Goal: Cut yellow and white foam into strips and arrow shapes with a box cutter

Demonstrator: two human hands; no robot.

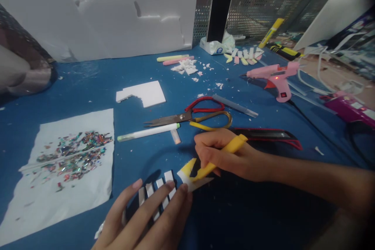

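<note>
My right hand (219, 150) is closed around a yellow marker (236, 143), whose lower end rests at a small white piece of foam board or card (185, 175) partly coloured yellow. Fingers spread, my left hand (155, 213) lies flat, its fingertips touching the near edge of that piece. Beneath and between those fingers several narrow white strips (168, 177) lie side by side, partly hidden. Just beyond the hands are red-and-yellow-handled scissors (178, 118), a white marker with a green end (148, 132) and a small pale strip (175, 136).
A white paper sheet (99, 119) with shiny coloured flakes lies left. Behind are a cut white board (149, 93), white scraps (187, 67) and a propped phone (219, 17). To the right sit a pink glue gun (275, 76) with its cord and a red-edged black tool (266, 134).
</note>
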